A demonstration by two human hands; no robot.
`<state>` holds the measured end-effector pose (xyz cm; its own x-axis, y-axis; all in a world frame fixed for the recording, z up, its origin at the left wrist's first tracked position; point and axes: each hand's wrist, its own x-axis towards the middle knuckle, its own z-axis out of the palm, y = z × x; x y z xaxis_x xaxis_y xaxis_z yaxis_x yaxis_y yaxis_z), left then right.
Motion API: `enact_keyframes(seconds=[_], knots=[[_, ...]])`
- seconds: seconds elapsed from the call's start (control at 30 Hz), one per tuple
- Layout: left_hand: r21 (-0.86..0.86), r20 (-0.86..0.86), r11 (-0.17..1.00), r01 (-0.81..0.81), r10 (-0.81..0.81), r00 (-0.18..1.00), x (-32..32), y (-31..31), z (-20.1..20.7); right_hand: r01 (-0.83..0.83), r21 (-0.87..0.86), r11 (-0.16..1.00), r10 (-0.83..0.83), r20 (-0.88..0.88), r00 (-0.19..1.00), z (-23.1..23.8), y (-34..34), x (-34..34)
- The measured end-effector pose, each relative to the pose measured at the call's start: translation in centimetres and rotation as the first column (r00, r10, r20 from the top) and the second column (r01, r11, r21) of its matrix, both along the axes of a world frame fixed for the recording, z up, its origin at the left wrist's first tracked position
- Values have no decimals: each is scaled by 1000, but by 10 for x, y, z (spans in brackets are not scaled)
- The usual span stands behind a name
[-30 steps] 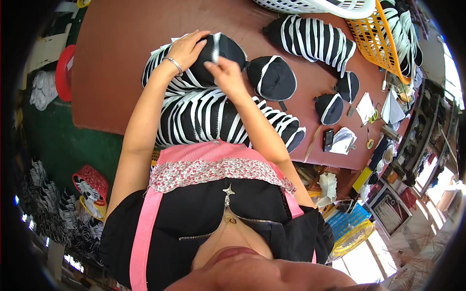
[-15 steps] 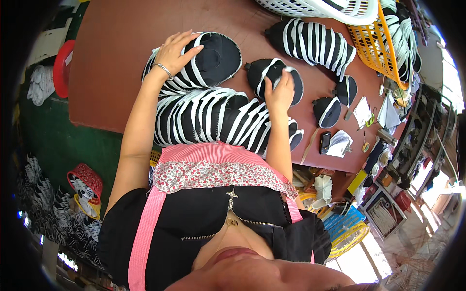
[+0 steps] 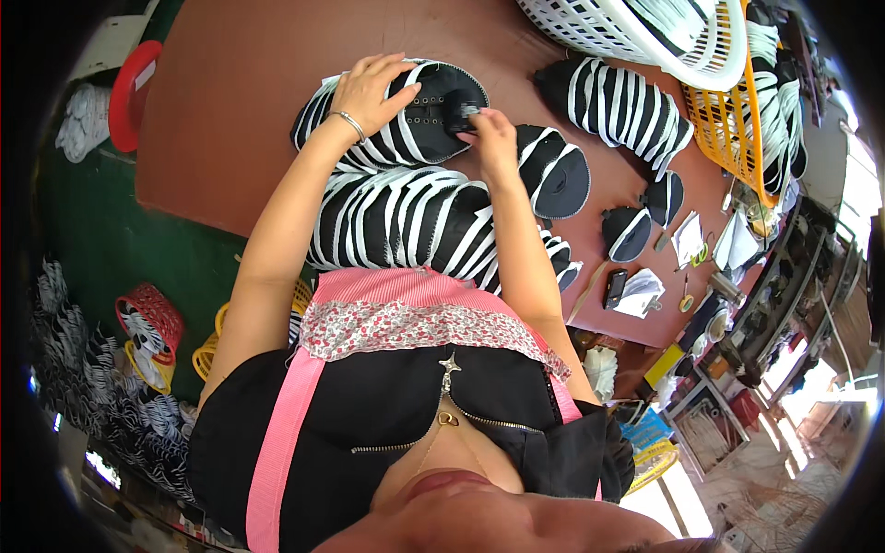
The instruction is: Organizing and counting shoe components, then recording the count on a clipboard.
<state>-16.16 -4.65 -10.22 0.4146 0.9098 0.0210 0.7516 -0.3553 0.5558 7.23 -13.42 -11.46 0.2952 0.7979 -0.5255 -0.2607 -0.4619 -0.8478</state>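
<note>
My left hand (image 3: 367, 88) lies flat, fingers spread, on a black oval shoe-upper piece with white stripes (image 3: 419, 111) on the brown table (image 3: 230, 101). A bangle circles that wrist. My right hand (image 3: 491, 138) pinches a small black-and-white part (image 3: 461, 115) at the piece's right end. A long heap of the same striped pieces (image 3: 406, 217) lies just below both hands, near my body.
More striped pieces (image 3: 618, 101) and black oval pieces (image 3: 562, 180) lie to the right. A white basket (image 3: 636, 37) and a yellow basket (image 3: 728, 111) stand at the far right. A phone (image 3: 615, 288), papers and small tools lie at the table's right edge. Red and yellow baskets (image 3: 152, 318) sit on the floor at left.
My right hand has moved from the black oval piece on the right back to the piece under my left hand, now pinching a small part there. My left hand stayed on that piece.
</note>
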Motion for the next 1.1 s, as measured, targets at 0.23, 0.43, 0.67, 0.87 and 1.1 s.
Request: enact_keyframes(seconds=[0.23,0.43,0.67,0.87,1.1], knots=[[-85,17,996,-33,35,999,5,8,6,62,-63,996,-80,-333,940,-13,-13,28],[-92,10,996,-18,19,1000,-3,7,-13,-153,249,956,5,507,862,16,-15,-37],[-84,163,994,71,-57,985,-6,18,-3,-191,240,952,129,254,959,64,-18,-37],[-125,28,989,-79,83,996,-24,11,5,-30,281,959,-245,879,409,140,-76,61],[-136,71,984,-112,122,990,-10,6,4,29,-41,999,43,996,-72,56,-91,59]])
